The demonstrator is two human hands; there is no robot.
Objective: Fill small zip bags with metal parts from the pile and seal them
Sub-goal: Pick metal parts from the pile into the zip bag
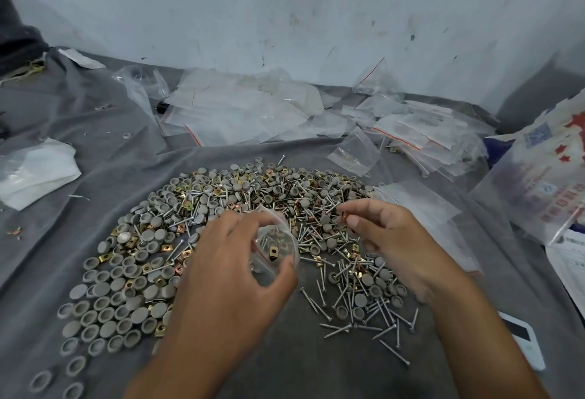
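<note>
The left hand (231, 259) curls round one small zip bag (278, 248), mouth held open, a brass square nut inside. The right hand (389, 237) pinches one coppery part (344, 219) just right of it. Both hover over the pile (221, 208) of uncountable caps, screws and nuts. Empty bags (247, 110) lie far behind; a white device (522, 341) sits near right.

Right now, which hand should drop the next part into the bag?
Right hand: it already pinches a small copper part beside the bag's open mouth. Left hand holds the zip bag.
</note>
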